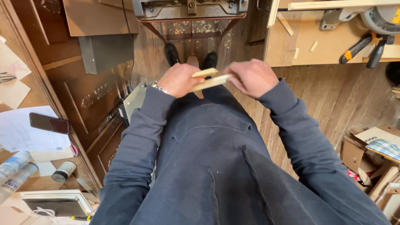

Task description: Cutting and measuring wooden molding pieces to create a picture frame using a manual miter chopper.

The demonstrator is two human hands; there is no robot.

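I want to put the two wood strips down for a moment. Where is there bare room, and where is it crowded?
Both strips sit between the left hand and right hand. Bare floorboards lie right of the legs, between the workbench and the cardboard boxes. The left desk is crowded with papers, a phone and cans.

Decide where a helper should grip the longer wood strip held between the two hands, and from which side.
Grip the longer strip at its bare middle, coming from above. The left hand and right hand cover its ends, and it lies nearly level with a slim flat face up, suiting a pinch.
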